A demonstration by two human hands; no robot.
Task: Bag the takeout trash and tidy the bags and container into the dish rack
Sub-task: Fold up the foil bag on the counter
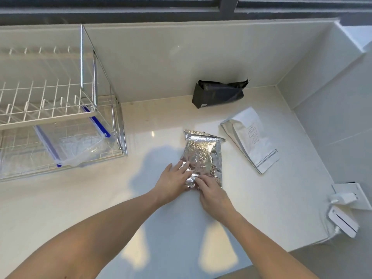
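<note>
Nearest to the camera, both forearms reach forward over the pale table [261, 198]. The left hand [173, 183] and the right hand [213, 193] lie close together on the near end of a crinkled foil bag [203, 156]. The fingers press on its lower edge, flat and spread, not closed around it. It seems the person is flattening or folding this end, so the step in hand is probably the closing of the foil bag. What is inside the bag cannot be seen.

Just to the right of it, a smooth silver pouch [251, 139] lies flat on the table, apart from the foil bag. Its printed label is too small to read. Farther back, a black bag [218, 94] stands against the wall.

At the left is the dish rack [60, 109]. On its lower shelf sits a clear container [76, 146] with blue clips; it is hard to tell whether it holds anything. The left side of the rack is cut off.

The next move probably calls for a firm hold on the foil bag and carrying it left to the rack.
</note>
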